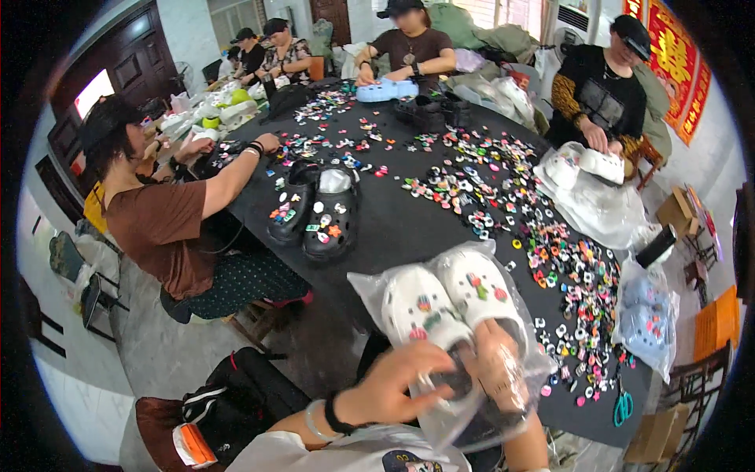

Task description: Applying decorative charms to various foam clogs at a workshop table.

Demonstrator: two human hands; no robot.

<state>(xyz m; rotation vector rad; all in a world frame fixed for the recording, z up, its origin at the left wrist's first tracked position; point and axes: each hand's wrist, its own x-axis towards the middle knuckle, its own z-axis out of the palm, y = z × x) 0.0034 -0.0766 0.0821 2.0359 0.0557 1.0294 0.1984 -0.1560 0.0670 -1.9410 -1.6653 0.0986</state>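
The pair of white clogs (448, 303) sits inside a clear plastic bag (472, 409) at the 6 o'clock edge of the round black bench (393, 224), toes pointing to 12 o'clock. The left hand (393, 385) is closed on the bag mouth at the heel end. The right hand (495, 366) lies over the heel of the right-side clog, fingers curled on it through or inside the film; which cannot be told.

Handling judgement: foam clogs of this kind are light and springy, not fragile. The film is thin, slippery and easily torn. The small decorative charms (476, 285) pushed into the uppers may snag the film. Take hold at the heels or the sides of the soles, not by the film alone.

Loose charms (566, 267) lie scattered from 1 to 4 o'clock.
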